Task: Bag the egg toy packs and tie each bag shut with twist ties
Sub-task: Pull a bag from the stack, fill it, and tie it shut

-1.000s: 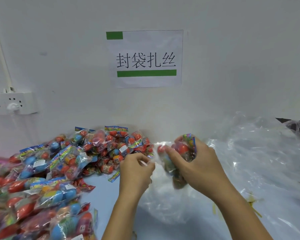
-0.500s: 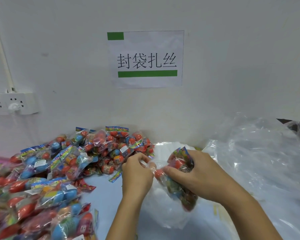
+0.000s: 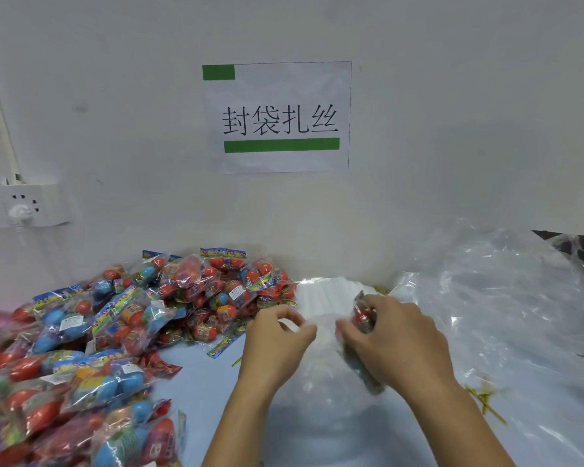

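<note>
A clear plastic bag (image 3: 321, 375) lies on the pale blue table in front of me. My left hand (image 3: 277, 342) pinches the bag's mouth at its left edge. My right hand (image 3: 395, 342) grips an egg toy pack (image 3: 363, 316) and holds it down in the bag's mouth; most of the pack is hidden by my fingers and the film. A big heap of egg toy packs (image 3: 122, 325), red, blue and orange eggs in clear wrappers, covers the left side of the table. Yellow-green twist ties (image 3: 486, 399) lie under clear film at the right.
A stack of white bags (image 3: 327, 294) lies by the wall behind my hands. A large crumpled clear plastic sheet (image 3: 506, 298) fills the right side. A paper sign (image 3: 277, 116) hangs on the wall, with a power strip (image 3: 21, 205) at far left.
My right hand has moved down and toward me, pushing the egg toy pack from above the bag into its mouth. My left hand has kept its pinch on the bag's edge.
</note>
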The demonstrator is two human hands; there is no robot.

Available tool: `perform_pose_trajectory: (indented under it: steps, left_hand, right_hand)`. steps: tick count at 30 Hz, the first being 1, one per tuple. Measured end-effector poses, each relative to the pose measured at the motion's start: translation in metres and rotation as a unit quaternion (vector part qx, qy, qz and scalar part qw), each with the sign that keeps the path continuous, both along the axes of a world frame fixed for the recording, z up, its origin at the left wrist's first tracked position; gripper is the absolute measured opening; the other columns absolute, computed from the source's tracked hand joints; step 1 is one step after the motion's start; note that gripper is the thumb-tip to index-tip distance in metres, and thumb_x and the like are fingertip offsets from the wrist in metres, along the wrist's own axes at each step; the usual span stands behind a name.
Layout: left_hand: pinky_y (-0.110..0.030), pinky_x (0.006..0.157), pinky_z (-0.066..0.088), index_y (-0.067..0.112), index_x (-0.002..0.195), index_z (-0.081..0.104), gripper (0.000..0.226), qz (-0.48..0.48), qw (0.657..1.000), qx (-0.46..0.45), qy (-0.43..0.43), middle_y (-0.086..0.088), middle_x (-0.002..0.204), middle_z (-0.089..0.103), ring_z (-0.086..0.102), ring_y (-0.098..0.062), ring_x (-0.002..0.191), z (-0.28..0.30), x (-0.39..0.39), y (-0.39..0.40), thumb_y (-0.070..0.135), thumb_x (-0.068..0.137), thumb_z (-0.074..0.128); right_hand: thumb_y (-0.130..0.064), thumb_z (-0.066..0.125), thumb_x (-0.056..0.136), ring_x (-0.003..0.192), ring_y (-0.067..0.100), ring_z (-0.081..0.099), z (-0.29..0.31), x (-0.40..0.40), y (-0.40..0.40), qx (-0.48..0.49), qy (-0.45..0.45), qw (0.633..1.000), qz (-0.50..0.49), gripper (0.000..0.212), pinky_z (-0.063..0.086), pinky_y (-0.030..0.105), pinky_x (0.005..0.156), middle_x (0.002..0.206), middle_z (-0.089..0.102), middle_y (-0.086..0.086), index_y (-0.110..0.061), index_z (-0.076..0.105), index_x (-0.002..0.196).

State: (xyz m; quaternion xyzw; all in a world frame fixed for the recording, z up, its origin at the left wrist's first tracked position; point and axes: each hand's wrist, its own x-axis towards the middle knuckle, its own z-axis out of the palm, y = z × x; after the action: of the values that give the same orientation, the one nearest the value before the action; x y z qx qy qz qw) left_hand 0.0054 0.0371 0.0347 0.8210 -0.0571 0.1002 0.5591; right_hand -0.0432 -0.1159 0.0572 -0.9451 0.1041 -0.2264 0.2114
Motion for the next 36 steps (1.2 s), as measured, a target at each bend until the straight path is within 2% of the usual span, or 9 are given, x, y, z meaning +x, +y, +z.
perform_pose_trajectory:
  steps: [5,14,17,20,25,28,31,33,36]
  left_hand:
    - [-0.021,0.042,0.042,0.027,0.085,0.069,0.01,-0.067,0.997,0.021,-0.012,-0.012,0.065,0.066,0.048,-0.008,0.042,0.001,-0.003,-0.006,0.036,0.089,0.068]
    - [-0.016,0.061,0.042,0.029,0.078,0.076,0.018,-0.049,0.996,0.013,-0.069,0.019,0.072,0.067,0.058,0.001,0.072,0.0,-0.002,-0.006,0.034,0.092,0.066]
    - [-0.023,0.067,0.049,0.031,0.082,0.075,0.01,-0.047,0.996,-0.009,-0.077,0.012,0.083,0.07,0.06,0.001,0.078,0.002,-0.002,-0.006,0.035,0.089,0.07]
    - [-0.023,0.07,0.053,0.032,0.085,0.075,0.004,-0.067,0.994,-0.012,-0.091,0.007,0.086,0.071,0.062,-0.002,0.076,0.004,-0.005,-0.009,0.033,0.087,0.073]
    - [-0.023,0.041,0.044,0.028,0.103,0.072,0.016,-0.083,0.987,-0.101,-0.096,0.008,0.079,0.067,0.06,-0.011,0.053,0.009,-0.006,-0.013,0.027,0.087,0.075]
    - [-0.029,0.066,0.055,0.021,0.101,0.074,0.011,0.003,0.983,-0.11,-0.148,0.008,0.088,0.07,0.066,-0.014,0.08,0.01,-0.003,-0.011,0.02,0.091,0.069]
    - [-0.044,0.102,0.046,0.026,0.113,0.068,0.025,0.145,0.982,-0.051,-0.11,0.003,0.12,0.061,0.052,-0.019,0.117,0.005,0.002,-0.006,0.036,0.091,0.066]
    - [-0.05,0.107,0.041,0.027,0.125,0.059,0.044,0.147,0.985,-0.091,-0.021,0.001,0.131,0.053,0.047,-0.023,0.126,0.003,0.005,-0.001,0.052,0.089,0.064]
    - [-0.039,0.098,0.045,0.027,0.121,0.06,0.044,0.073,0.98,-0.185,0.027,0.004,0.123,0.059,0.054,-0.016,0.115,0.002,0.007,-0.003,0.056,0.088,0.064]
  right_hand:
    - [-0.067,0.055,0.084,0.086,0.02,0.06,-0.006,0.007,-0.001,0.098,-0.028,0.994,0.04,0.037,0.053,0.036,0.077,0.086,0.065,-0.008,-0.03,0.058,0.083]
    - [-0.06,0.058,0.087,0.048,0.011,0.053,-0.004,0.008,-0.002,0.151,0.12,0.974,0.117,0.045,0.042,0.023,0.047,0.06,0.059,-0.006,-0.021,0.051,0.065]
    - [-0.059,0.057,0.087,0.056,0.015,0.056,-0.007,0.009,-0.004,0.143,0.155,0.973,0.098,0.041,0.042,0.022,0.05,0.069,0.06,-0.003,-0.023,0.051,0.07]
    - [-0.059,0.051,0.091,0.082,0.024,0.061,-0.014,0.013,0.006,0.125,0.087,0.988,0.028,0.037,0.045,0.03,0.067,0.088,0.064,-0.001,-0.024,0.059,0.083]
    - [-0.042,0.053,0.094,0.08,0.029,0.062,-0.018,0.023,0.01,0.284,-0.071,0.956,-0.027,0.034,0.051,0.038,0.075,0.073,0.067,0.003,-0.018,0.062,0.072]
    - [-0.044,0.058,0.09,0.077,0.032,0.066,-0.02,0.028,0.006,0.395,-0.093,0.913,-0.037,0.036,0.057,0.046,0.081,0.069,0.068,0.006,-0.015,0.063,0.069]
    - [-0.05,0.062,0.089,0.069,0.027,0.068,-0.022,0.031,0.006,0.46,-0.111,0.88,-0.03,0.04,0.059,0.048,0.077,0.062,0.068,0.001,-0.014,0.067,0.073]
    - [-0.052,0.064,0.087,0.058,0.021,0.066,-0.022,0.032,0.008,0.475,-0.122,0.871,-0.021,0.043,0.061,0.047,0.072,0.052,0.064,-0.004,-0.013,0.067,0.07]
    - [-0.053,0.066,0.088,0.048,0.011,0.064,-0.02,0.032,0.011,0.494,-0.137,0.859,0.003,0.042,0.062,0.045,0.063,0.054,0.066,-0.005,-0.013,0.069,0.074]
